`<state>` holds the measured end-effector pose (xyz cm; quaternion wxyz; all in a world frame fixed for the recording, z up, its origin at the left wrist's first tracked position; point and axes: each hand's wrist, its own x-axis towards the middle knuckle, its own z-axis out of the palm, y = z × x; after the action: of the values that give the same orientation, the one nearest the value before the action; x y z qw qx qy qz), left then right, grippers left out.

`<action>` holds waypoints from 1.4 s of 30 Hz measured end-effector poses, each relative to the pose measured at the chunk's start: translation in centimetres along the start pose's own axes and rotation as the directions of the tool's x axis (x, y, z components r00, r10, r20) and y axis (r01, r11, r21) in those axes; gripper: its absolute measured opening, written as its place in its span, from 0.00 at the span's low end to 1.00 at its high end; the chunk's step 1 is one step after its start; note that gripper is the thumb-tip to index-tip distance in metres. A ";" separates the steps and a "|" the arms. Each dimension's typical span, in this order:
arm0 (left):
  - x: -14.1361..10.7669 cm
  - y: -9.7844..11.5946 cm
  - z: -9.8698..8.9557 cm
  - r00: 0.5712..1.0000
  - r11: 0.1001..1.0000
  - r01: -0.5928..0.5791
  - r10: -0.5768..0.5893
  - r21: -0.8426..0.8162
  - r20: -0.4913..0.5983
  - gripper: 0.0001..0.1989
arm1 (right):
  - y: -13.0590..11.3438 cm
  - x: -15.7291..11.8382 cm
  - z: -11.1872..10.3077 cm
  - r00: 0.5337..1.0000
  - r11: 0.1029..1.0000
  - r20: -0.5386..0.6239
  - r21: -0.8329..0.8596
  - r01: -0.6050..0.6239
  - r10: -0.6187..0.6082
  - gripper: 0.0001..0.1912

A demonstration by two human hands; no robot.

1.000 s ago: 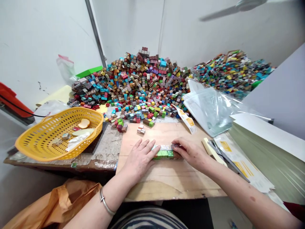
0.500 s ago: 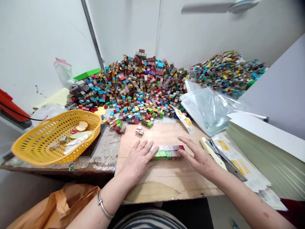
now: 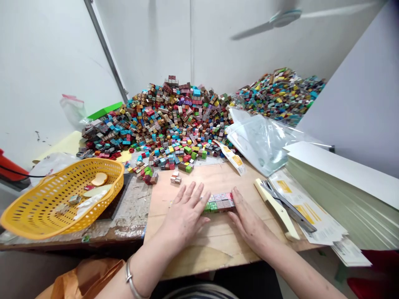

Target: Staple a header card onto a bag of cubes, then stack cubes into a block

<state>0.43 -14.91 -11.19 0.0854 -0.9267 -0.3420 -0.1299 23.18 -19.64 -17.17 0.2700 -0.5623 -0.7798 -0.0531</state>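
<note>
From where I sit, the row of small printed blocks (image 3: 220,203) lies on the wooden board (image 3: 215,249), with its left part hidden under the left hand (image 3: 183,214). That hand is flat with fingers spread; the right hand (image 3: 247,222) is at the row's other end, thumb and fingers apart, neither closed around anything. My worry is uneven pressure: if one end gets pushed harder, I'd expect the middle blocks to buckle up or the line to skew. Nothing I can see backs the near edge, so a thumb dragging toward the body could pull blocks out of line. I can't tell whether the covered blocks sit flush. The loose blocks (image 3: 176,178) beyond the left fingertips could get knocked by a forward sweep, and a wide right elbow could catch the cream-handled tool (image 3: 277,209).
</note>
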 end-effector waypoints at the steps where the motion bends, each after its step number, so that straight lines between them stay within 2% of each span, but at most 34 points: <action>1: 0.6 0.4 0.4 1.000 1.000 -0.029 0.029 -0.010 0.000 0.31 | 0.0 -0.1 0.2 1.000 1.000 -0.013 -0.024 0.007 -0.008 0.36; 6: 3.1 2.1 2.8 0.998 0.997 -0.065 0.065 -0.032 -0.003 0.28 | 0.3 -0.2 0.9 0.998 0.992 -0.047 -0.125 0.030 -0.036 0.37; 9: 3.5 2.3 3.4 0.998 0.997 -0.064 0.064 -0.043 -0.013 0.23 | 0.5 -0.3 1.3 0.998 0.986 -0.037 -0.161 0.040 -0.046 0.38; 13: 3.4 2.4 3.2 0.997 0.996 -0.068 0.066 -0.065 -0.033 0.19 | 0.6 -0.3 1.5 0.998 0.978 -0.047 -0.208 0.026 -0.037 0.40; 20: 3.1 2.7 3.3 0.996 0.997 -0.048 0.043 -0.064 -0.077 0.19 | -0.8 0.2 -0.5 0.999 0.980 -0.012 -0.198 0.029 -0.032 0.39; 27: 3.0 2.7 3.1 0.997 0.997 -0.050 0.045 -0.065 -0.065 0.25 | -0.4 -0.1 1.6 0.993 0.947 -0.046 -0.308 0.093 -0.113 0.36; 31: 2.8 2.6 2.0 0.997 0.996 -0.036 0.029 -0.087 -0.072 0.32 | -0.1 0.3 0.2 0.986 0.958 -0.068 -0.252 0.134 -0.155 0.36; 35: 1.3 1.0 0.6 0.989 0.994 0.051 -0.063 -0.094 -0.132 0.32 | -0.1 2.5 -2.1 0.990 0.988 -0.049 -0.086 0.129 -0.133 0.33; 38: -1.3 -1.3 0.0 0.955 0.978 0.171 -0.195 -0.122 -0.222 0.28 | -0.8 6.0 -2.5 0.995 0.996 -0.045 0.020 0.092 -0.092 0.28; 39: -2.3 -2.1 -0.1 0.935 0.967 0.212 -0.242 -0.140 -0.258 0.26 | -1.2 7.4 -2.3 0.996 0.995 -0.010 0.045 0.086 -0.085 0.27; 42: -5.9 -3.9 -0.2 0.871 0.931 0.307 -0.359 -0.200 -0.336 0.20 | -2.8 12.2 -0.8 0.979 0.996 0.200 0.081 0.034 -0.049 0.25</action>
<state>-6.50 -15.69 -12.52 0.0586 -0.8167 -0.4647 -0.3370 18.28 -10.61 -10.01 0.2099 -0.5376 -0.8162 0.0285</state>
